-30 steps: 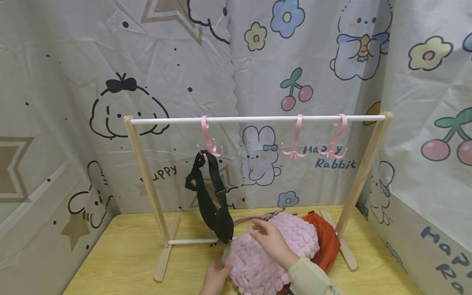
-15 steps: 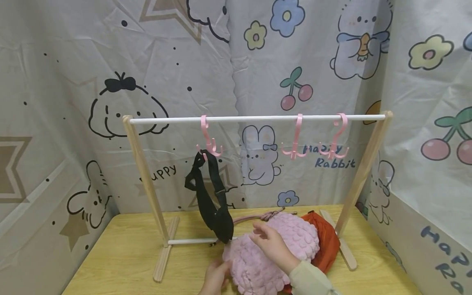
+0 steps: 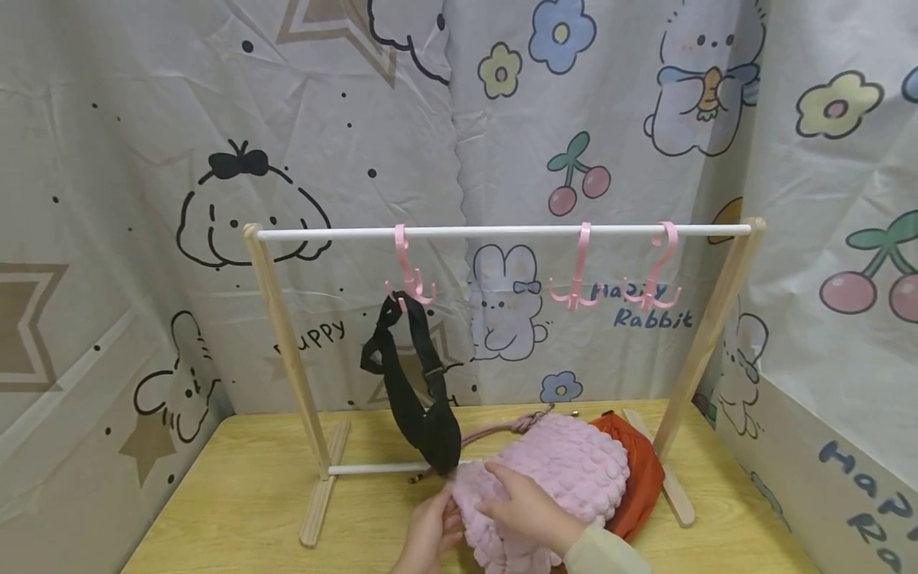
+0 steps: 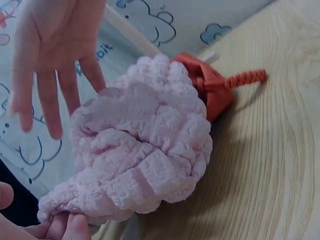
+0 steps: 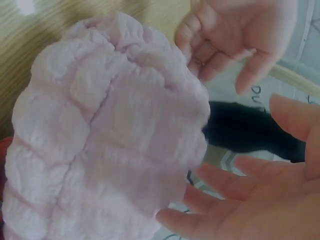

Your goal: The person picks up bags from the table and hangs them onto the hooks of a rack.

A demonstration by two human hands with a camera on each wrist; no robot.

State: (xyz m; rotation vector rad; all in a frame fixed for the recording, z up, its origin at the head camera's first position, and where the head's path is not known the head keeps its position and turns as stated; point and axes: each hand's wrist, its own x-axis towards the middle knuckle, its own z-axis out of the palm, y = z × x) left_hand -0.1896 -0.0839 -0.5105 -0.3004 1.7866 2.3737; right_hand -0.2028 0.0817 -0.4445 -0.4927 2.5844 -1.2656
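A pink, puffy bag (image 3: 566,466) of bubbled fabric lies under the rack's front side, its left end raised in the left wrist view. My left hand (image 3: 428,530) is at that left end; its fingers (image 4: 75,227) bend against the fabric edge while the thumb stands apart. Above the bag, my right hand (image 3: 527,510) has its fingers spread, the palm (image 4: 60,40) facing the left wrist camera. Fingertips of the right hand (image 5: 270,195) overlap the bag's edge in the right wrist view. A dusty-pink cord (image 3: 495,430) runs out behind the bag.
A wooden rack with a white bar (image 3: 495,232) stands on the table (image 3: 215,494). Pink hooks (image 3: 577,271) hang from it, and a black strapped bag (image 3: 430,422) hangs at the left one. An orange-red bag (image 3: 641,478) lies to the right. Printed curtains (image 3: 402,119) close off the back.
My left hand has moved up and right along the pink bag, whose left end has shifted right. The right hand has lowered slightly and its fingers have spread.
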